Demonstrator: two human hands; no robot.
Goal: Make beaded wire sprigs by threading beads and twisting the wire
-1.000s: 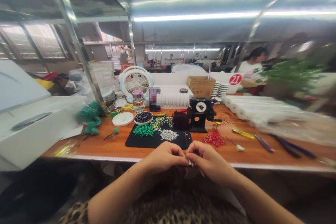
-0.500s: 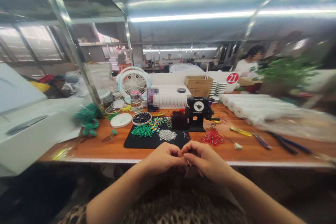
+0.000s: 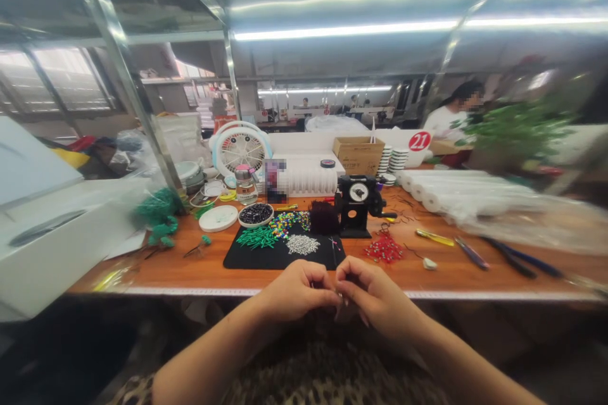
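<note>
My left hand and my right hand meet just in front of the table's near edge, thumbs and fingers pinched together. Something small and pale shows between the fingertips, too small to name. Beyond them lies a black mat. On it are a heap of silver beads, green tube-shaped pieces, mixed coloured beads and a bundle of dark threads. Small red pieces are scattered on the wood right of the mat.
A black hand-cranked device stands behind the mat, near a dish of black pieces and a white lid. Pliers, a yellow cutter and white rolls lie right. A fan stands behind; a person sits beyond.
My right hand has shifted slightly right, and the gap between the upper fingers of both hands is a little wider. The things on the table have not moved.
</note>
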